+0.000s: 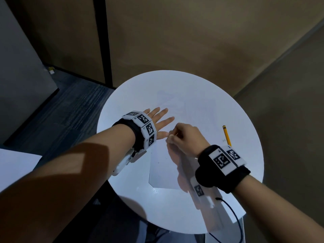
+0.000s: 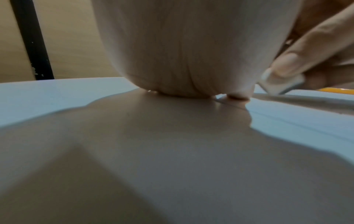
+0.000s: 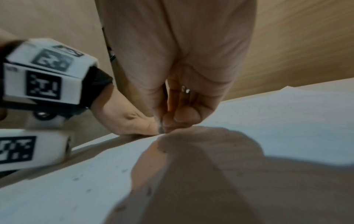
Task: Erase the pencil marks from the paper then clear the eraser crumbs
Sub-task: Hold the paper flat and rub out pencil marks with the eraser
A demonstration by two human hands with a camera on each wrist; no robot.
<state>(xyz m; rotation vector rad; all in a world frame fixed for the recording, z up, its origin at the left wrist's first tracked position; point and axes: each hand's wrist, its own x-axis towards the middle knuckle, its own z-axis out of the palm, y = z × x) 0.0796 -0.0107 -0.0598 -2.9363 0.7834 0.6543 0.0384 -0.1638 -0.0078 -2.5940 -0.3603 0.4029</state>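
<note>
left hand fingers flat, spread on paper | right hand fingers pinching eraser

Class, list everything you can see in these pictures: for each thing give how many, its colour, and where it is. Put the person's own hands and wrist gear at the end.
Table: one, white, round, centre of the head view.
Paper: one sheet, white, lying on the table under both hands.
Eraser: one, white, pinched in the right hand, on the paper.
Crumbs: several small dark specks, scattered on the paper.
Pencil: one, yellow, on the table right of the paper.
Cable: one, black, by the table's near edge.
Left hand: one, flat, fingers spread, pressing the paper.
Right hand: one, curled, gripping the eraser.
Wrist bands: two, black with white marker blocks, one on each wrist.
</note>
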